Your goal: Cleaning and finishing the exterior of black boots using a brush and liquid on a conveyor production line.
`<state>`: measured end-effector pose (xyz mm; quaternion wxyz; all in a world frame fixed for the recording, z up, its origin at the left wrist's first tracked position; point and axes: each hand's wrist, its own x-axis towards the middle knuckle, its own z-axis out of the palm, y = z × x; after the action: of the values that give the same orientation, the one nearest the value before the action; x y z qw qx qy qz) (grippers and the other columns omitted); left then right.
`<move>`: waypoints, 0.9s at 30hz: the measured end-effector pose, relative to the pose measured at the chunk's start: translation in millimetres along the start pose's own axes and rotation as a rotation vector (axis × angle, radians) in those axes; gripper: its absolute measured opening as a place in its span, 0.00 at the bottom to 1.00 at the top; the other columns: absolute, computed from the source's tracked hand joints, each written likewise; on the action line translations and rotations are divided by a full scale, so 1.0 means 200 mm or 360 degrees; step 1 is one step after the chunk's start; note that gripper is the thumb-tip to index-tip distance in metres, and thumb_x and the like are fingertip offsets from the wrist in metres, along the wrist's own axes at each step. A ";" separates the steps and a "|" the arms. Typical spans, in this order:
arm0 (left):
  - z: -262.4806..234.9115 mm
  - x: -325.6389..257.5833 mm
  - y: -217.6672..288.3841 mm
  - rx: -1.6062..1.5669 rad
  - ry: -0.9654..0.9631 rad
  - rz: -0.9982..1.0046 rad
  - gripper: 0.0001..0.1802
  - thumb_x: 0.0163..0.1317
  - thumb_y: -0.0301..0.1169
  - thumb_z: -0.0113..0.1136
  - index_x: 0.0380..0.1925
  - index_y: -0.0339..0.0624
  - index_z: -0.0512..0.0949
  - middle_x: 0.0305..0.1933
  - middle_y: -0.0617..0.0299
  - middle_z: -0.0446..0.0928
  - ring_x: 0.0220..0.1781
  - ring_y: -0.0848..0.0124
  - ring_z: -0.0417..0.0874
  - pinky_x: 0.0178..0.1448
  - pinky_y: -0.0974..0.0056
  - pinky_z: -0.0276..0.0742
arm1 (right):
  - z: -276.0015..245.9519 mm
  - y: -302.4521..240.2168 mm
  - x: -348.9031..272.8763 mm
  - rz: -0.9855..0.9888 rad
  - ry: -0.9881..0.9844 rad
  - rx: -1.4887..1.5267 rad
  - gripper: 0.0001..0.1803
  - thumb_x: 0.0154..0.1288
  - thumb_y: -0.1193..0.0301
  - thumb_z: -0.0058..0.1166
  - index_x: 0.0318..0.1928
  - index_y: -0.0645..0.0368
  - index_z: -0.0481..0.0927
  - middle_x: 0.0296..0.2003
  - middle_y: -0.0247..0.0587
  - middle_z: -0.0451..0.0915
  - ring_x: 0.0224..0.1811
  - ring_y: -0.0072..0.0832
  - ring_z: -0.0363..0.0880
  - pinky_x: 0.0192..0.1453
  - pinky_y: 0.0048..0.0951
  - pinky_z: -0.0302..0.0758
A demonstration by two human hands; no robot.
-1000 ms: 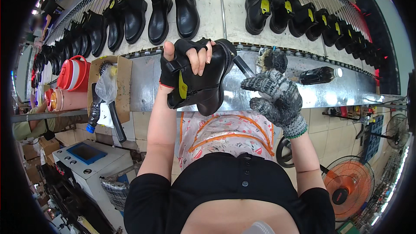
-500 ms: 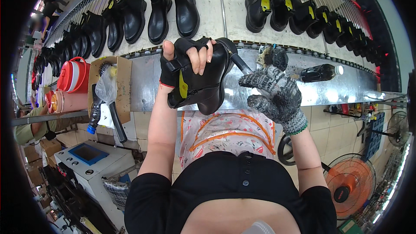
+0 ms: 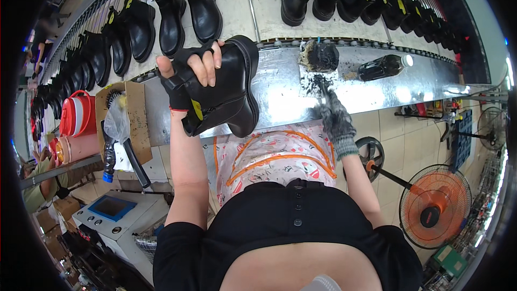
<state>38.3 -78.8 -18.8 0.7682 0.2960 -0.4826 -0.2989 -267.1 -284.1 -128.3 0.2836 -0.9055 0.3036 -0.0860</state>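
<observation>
Holding boot near box with brush

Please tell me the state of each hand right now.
Left hand: closed, holding a black boot.
Right hand: gloved and blurred; its grip cannot be told.

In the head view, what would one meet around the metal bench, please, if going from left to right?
Red-and-white container → cardboard box → left hand holding a black boot → gloved right hand → white-capped dark bottle.
</observation>
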 end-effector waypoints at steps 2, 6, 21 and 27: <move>-0.02 -0.01 -0.02 -0.0051 -0.0026 0.0056 0.45 0.62 0.67 0.17 0.09 0.45 0.69 0.16 0.63 0.69 0.35 0.67 0.65 0.68 0.56 0.43 | -0.03 0.08 -0.07 0.0048 -0.0065 0.0111 0.26 0.65 0.69 0.47 0.62 0.62 0.64 0.44 0.49 0.76 0.40 0.34 0.75 0.45 0.32 0.73; -0.02 -0.02 -0.01 -0.0023 0.0035 0.0053 0.44 0.63 0.67 0.16 0.09 0.46 0.69 0.16 0.63 0.69 0.36 0.67 0.65 0.68 0.56 0.43 | -0.20 0.00 0.02 -0.0093 -0.0022 0.0094 0.23 0.66 0.67 0.49 0.61 0.54 0.68 0.23 0.34 0.74 0.17 0.16 0.69 0.20 0.23 0.70; 0.03 0.00 0.01 0.0000 0.0036 0.0038 0.45 0.62 0.67 0.19 0.09 0.44 0.69 0.15 0.63 0.68 0.33 0.67 0.66 0.65 0.58 0.48 | 0.01 0.11 0.08 0.0139 -0.0121 0.0456 0.28 0.57 0.71 0.56 0.59 0.62 0.66 0.52 0.48 0.73 0.50 0.36 0.76 0.54 0.30 0.73; 0.03 -0.02 0.00 -0.0015 0.0026 0.0045 0.45 0.63 0.66 0.18 0.09 0.43 0.69 0.14 0.63 0.68 0.31 0.68 0.66 0.66 0.58 0.48 | -0.09 -0.19 0.08 0.0483 -0.0087 0.1085 0.14 0.66 0.70 0.48 0.50 0.62 0.72 0.41 0.39 0.78 0.31 0.22 0.77 0.33 0.23 0.76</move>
<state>31.4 -76.6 -18.3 0.7776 0.2880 -0.4792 -0.2877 -241.0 -276.6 -91.4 0.5863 -0.7058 0.3806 -0.1150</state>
